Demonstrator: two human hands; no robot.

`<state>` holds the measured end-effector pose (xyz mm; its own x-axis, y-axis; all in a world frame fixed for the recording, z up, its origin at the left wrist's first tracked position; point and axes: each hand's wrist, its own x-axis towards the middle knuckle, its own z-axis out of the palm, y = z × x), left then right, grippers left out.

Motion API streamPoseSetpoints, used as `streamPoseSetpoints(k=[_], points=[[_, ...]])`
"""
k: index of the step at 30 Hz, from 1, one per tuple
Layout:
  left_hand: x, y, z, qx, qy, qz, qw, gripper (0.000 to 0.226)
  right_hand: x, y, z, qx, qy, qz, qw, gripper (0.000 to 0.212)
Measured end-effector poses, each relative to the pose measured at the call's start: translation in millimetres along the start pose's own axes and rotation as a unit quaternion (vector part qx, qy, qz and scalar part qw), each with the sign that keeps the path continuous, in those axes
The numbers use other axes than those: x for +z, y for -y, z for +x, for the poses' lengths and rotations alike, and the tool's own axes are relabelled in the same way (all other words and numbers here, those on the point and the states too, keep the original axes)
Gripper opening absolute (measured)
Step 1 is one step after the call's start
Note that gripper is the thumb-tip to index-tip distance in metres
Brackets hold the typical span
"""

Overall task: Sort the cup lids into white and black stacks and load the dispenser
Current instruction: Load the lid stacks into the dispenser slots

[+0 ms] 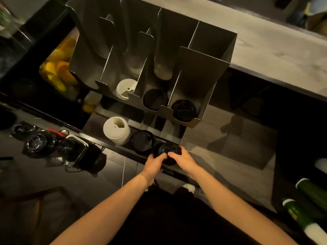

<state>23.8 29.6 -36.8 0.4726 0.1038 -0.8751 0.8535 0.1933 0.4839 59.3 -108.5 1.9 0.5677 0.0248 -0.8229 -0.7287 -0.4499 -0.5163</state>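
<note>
**Left grip (154, 165) and right grip (184, 160) busy; loading judged barely begun**

Both are curled round a black lid stack (168, 152) just before the dispenser (200, 73). White stack (116, 130) and second black stack (142, 142) are left there too; slots are hardly filled.

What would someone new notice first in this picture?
The left hand and right hand grip a black lid stack at the counter edge. Left of it stand a second black stack and a white lid stack. Behind them, the steel dispenser holds white lids in one slot and black lids in two.
</note>
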Motion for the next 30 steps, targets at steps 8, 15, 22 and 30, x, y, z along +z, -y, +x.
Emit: streamPoseSetpoints(k=[8, 15, 22, 30], points=[[1.5, -1.3, -7.8, -0.002, 0.005, 0.016, 1.000, 0.033, -8.2, 2.3, 6.3, 0.010, 0.032, -0.006, 0.999, 0.050], [-4.8, 0.8, -7.3, -0.007, 0.016, -0.005, 1.000, 0.052, -3.4, -0.3, 8.0, 0.012, 0.022, 0.008, 1.000, 0.069], [-8.3, 6.3, -18.9, 0.002, 0.075, -0.029, 0.997, 0.051, -4.7, -9.2, 9.1, -0.007, 0.050, 0.015, 0.999, 0.084], [-16.9, -25.1, -47.3, 0.039, 0.197, -0.027, 0.979, 0.098, -49.9, 19.0, -37.2, -0.099, 0.101, -0.016, 0.990, 0.082]])
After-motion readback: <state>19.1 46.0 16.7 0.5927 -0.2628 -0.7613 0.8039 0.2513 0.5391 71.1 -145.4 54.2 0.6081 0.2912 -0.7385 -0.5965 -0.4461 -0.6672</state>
